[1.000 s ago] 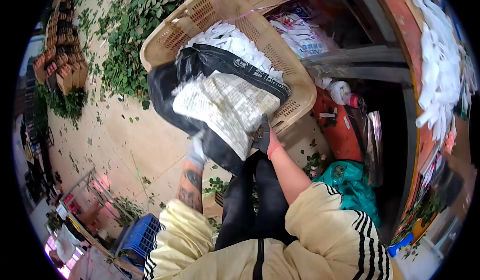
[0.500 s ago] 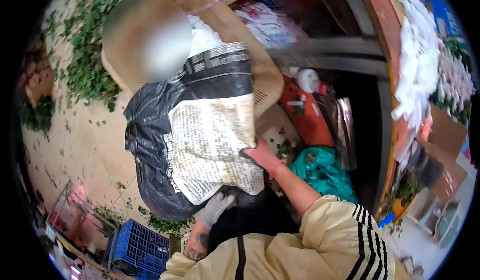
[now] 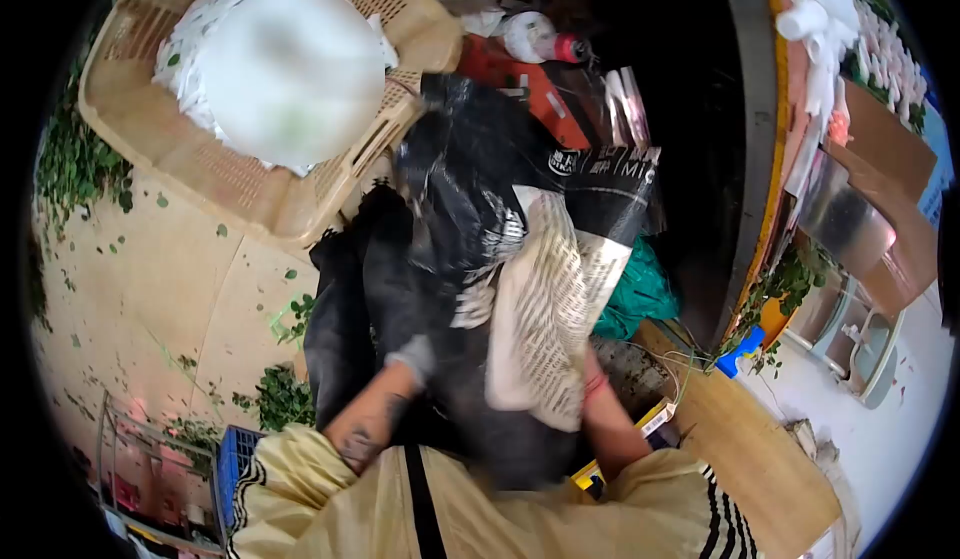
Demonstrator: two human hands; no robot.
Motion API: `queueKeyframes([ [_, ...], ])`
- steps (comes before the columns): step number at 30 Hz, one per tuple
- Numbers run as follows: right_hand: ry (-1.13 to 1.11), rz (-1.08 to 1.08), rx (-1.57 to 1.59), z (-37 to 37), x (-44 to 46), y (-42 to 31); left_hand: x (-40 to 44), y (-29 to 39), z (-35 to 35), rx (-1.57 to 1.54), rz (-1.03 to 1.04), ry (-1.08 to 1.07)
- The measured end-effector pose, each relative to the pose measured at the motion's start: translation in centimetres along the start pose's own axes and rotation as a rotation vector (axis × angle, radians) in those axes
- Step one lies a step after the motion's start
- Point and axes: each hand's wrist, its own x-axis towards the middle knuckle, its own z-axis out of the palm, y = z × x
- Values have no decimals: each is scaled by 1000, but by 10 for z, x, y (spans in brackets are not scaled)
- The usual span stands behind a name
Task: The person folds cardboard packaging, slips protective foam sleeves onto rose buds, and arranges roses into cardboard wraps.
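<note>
The fingers of our 2 hands are hidden by the bag, so we cannot tell how far open they are or what they grip. Our left hand (image 3: 414, 358) shows only a pale glove cuff against the bag's left side; our right hand (image 3: 594, 375) shows a pink cuff beside its printed panel (image 3: 550, 309). The black bag (image 3: 465, 184), crumpled and partly blurred, lies before our body, between our 2 forearms and reaching away from us.

Far left of it stands a tan basket (image 3: 240, 194) holding white pieces (image 3: 183, 84), partly covered by a pale round blur. On the far side, a bottle (image 3: 528, 37) with a pink-red cap lies by a red surface (image 3: 556, 109). A teal bag (image 3: 642, 294) sits just right. Near right is a wooden board (image 3: 765, 444); near left, green leaves (image 3: 278, 399) and a blue crate (image 3: 236, 451).
</note>
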Motion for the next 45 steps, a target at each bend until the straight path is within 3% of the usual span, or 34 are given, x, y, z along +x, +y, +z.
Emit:
queueKeyframes([
  [4,-33,-138,-13,34,24,44,35,-35,66,455,142,-119],
  [6,-54,-195,-3,44,35,48,41,-72,61,586,306,-35],
  [7,-51,-205,2,42,35,46,46,-100,47,518,329,12],
  [8,-41,-211,6,37,34,43,54,-130,29,177,199,8],
  [10,8,-130,7,9,30,30,56,-147,29,-177,21,-34],
  [11,19,-61,14,-12,25,22,58,-134,30,13,6,-37],
  [12,-210,-150,-22,9,-1,6,65,-107,26,214,12,-41],
  [13,-204,-176,3,22,-8,-1,70,-75,23,419,27,-41],
  [15,-370,-35,350,39,-11,-10,68,-1,33,773,72,-82],
  [16,-33,-15,-79,7,-5,-9,71,4,44,1036,102,-149],
  [17,-11,7,-152,6,-1,-9,69,5,53,1296,138,-214],
  [18,-70,-12,-221,9,9,-8,68,-8,61,1420,402,-165],
  [19,-134,-58,-330,14,21,-13,62,25,75,994,291,-239],
  [20,-159,-117,-501,13,36,-21,63,-16,75,760,167,-263],
  [21,-138,-203,-689,4,49,-27,63,-28,82,840,171,-306],
  [22,-21,-363,-971,-19,55,-32,63,-38,90,919,178,-350],
  [23,104,-522,-1250,-34,51,-48,59,-13,115,1309,331,-400],
  [24,455,-577,-1706,1,1,-82,56,5,138,1402,340,-439],
  [25,383,-274,-2168,-19,-11,-119,57,4,148,1325,189,-556],
  [26,624,-433,-2151,-43,-28,-147,61,46,156,1089,-202,-692],
  [27,740,-265,-2060,-36,-57,-192,66,89,163,820,-581,-794],
  [29,819,-423,-2457,-53,-80,-232,41,7,127,155,-136,-379],
  [30,820,-437,-2455,-67,-80,-245,31,-9,99,382,-277,-243],
  [31,792,-236,-2578,-91,-68,-253,25,0,84,450,-345,-146],
  [32,749,-22,-2688,-129,-53,-257,14,-26,54,363,-282,-14],
  [34,797,-45,-3131,-247,-28,-251,-2,-2,29,165,-331,157],
  [35,847,-68,-3343,-266,-24,-247,-13,-9,8,190,-252,239],
  [36,537,626,-3144,-285,-11,-255,-26,-14,-16,256,-283,301],
  [37,503,762,-3041,-298,-7,-250,-36,-4,-28,256,-292,366],
  [39,577,786,-2887,-336,5,-233,-61,-4,-56,176,-391,555],
  [45,697,512,-2103,-381,62,-189,-76,5,-76,36,-447,627],
])
